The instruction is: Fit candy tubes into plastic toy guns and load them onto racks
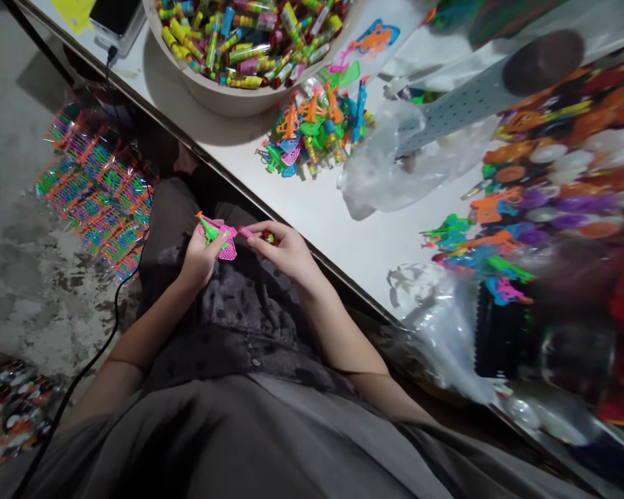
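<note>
Over my lap, my left hand (202, 249) is closed on a small plastic toy (227, 248) in pink and green, with an orange tip and a lattice-patterned pink part. Close to its right side, my right hand (281, 246) pinches a small pink tube-like piece (246, 232) between thumb and fingers. The piece meets or nearly meets the toy; I cannot tell whether they are joined. Something red and yellow-green (270, 238) shows partly under the curled fingers of my right hand.
On the white table (301, 215) stands a round tub (223, 100) of small colourful tubes. Beside it lie a pile of plastic toys (317, 125) and a clear plastic bag (385, 180). Bagged toys (98, 187) lie on the floor at left, near a black cable (116, 305).
</note>
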{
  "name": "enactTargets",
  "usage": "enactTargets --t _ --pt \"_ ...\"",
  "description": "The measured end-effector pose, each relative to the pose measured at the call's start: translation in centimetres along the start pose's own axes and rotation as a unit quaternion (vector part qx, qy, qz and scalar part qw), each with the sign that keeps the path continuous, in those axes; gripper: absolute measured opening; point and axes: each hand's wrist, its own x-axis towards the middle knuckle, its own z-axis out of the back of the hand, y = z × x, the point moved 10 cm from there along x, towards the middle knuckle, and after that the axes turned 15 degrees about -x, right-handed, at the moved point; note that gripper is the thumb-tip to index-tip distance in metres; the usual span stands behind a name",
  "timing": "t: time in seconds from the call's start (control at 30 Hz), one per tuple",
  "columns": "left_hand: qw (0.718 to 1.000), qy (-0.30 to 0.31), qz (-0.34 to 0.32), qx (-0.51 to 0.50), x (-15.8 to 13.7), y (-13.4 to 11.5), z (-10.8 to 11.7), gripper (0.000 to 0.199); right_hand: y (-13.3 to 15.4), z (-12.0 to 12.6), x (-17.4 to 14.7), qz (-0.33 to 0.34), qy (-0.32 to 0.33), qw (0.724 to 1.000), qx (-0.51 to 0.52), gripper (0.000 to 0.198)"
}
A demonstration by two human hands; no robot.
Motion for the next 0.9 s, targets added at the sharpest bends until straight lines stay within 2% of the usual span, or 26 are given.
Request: enactTargets --t 0.23,0.43,0.6,0.73,0.83,0.9 --pt "0.998 0.000 -0.027 0.051 0.2 -0.3 0.4 0.033 0.5 0.1 0.0 0.009 -0.005 0.999 -0.032 0.035" --pt "0.996 0.001 -0.040 0.080 -0.2 -0.6 0.3 0.032 0.7 0.0 -0.2 0.048 0.000 0.994 -0.097 0.033" --pt "0.995 0.002 -0.041 0.089 -0.3 -0.7 0.3 0.032 1.2 -0.6 -0.4 0.077 0.009 0.982 -0.171 0.029" --pt "0.995 0.021 -0.057 0.082 0.8 -1.4 0.4 0.035 2.2 -1.1 0.3 0.102 0.035 0.966 -0.234 0.028" --pt "0.997 0.056 -0.028 0.047 1.9 -1.8 -0.1 0.047 3.1 0.4 1.5 0.118 0.019 0.944 -0.309 0.028" --pt "0.997 0.075 0.002 0.025 2.2 -2.2 -0.2 0.056 3.3 3.6 2.5 0.108 -0.049 0.931 -0.346 0.028"
